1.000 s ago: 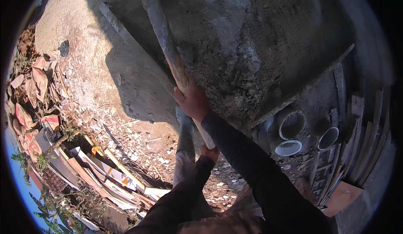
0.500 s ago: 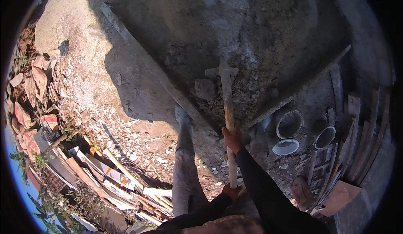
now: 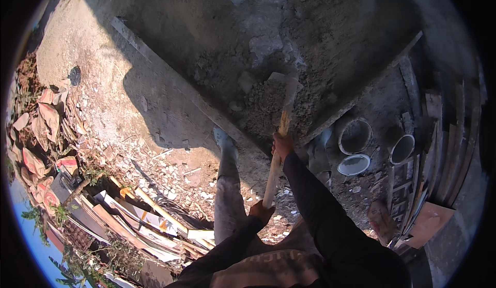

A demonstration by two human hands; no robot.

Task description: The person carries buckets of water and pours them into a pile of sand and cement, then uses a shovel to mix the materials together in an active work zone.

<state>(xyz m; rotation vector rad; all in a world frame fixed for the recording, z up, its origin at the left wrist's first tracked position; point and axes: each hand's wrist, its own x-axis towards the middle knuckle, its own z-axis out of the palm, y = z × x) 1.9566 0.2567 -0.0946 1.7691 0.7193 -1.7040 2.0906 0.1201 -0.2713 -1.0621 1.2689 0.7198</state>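
Observation:
Both hands grip the wooden handle of a long hoe (image 3: 277, 169), whose flat blade (image 3: 283, 79) is in a mound of damp grey-brown mix (image 3: 263, 99). My right hand (image 3: 283, 146) wraps round the middle of the handle. Lower down, my left hand (image 3: 262, 212) closes round the end nearest me. The handle slants up and to the right, away from me. A greyish lump (image 3: 246, 81) lies left of the blade. Two long boards, one at left (image 3: 175, 79) and one at right (image 3: 367, 89), flank the mix and converge toward my feet.
Round buckets (image 3: 355, 135) and a white-rimmed one (image 3: 354, 164) stand right of my legs, with another bucket (image 3: 402, 149) farther right. Long planks (image 3: 449, 148) lean at the right edge. Scrap wood (image 3: 139, 213) and torn paper sacks (image 3: 49, 117) litter the left. Rubble covers the ground.
The handle has swung from nearly upright to a slant, its near end going left and up with my left hand. The blade sits slightly farther right. Both hands keep their grip.

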